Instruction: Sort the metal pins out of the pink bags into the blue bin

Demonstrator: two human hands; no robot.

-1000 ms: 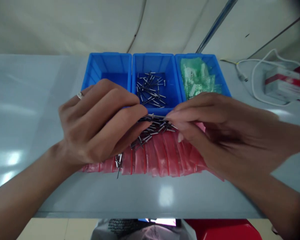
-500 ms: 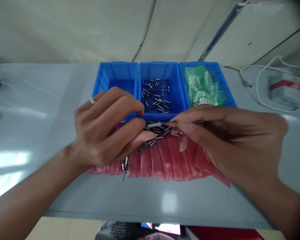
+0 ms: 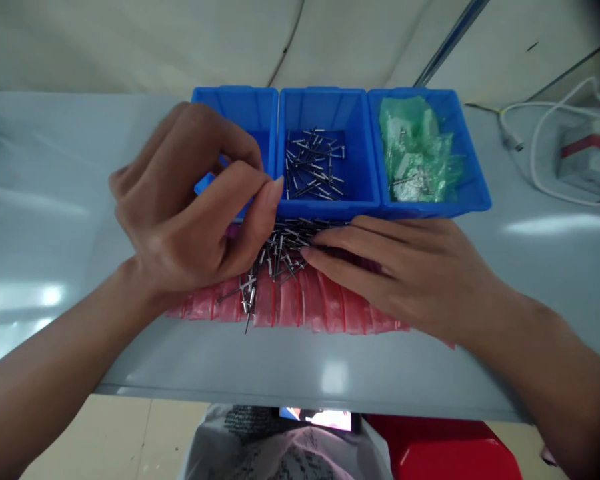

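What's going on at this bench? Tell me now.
A person's left hand is curled at the edge of a pile of blind rivets lying on a row of red plastic bags. The right hand lies with its fingertips against the pile. More rivets sit in the middle blue bin, and green plastic bags fill the bin to its right.

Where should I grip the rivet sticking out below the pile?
Pinch the rivet by its thin stem, coming from the near side with the left hand. The stem points toward you, clear of the pile, so your fingers should miss the other rivets.
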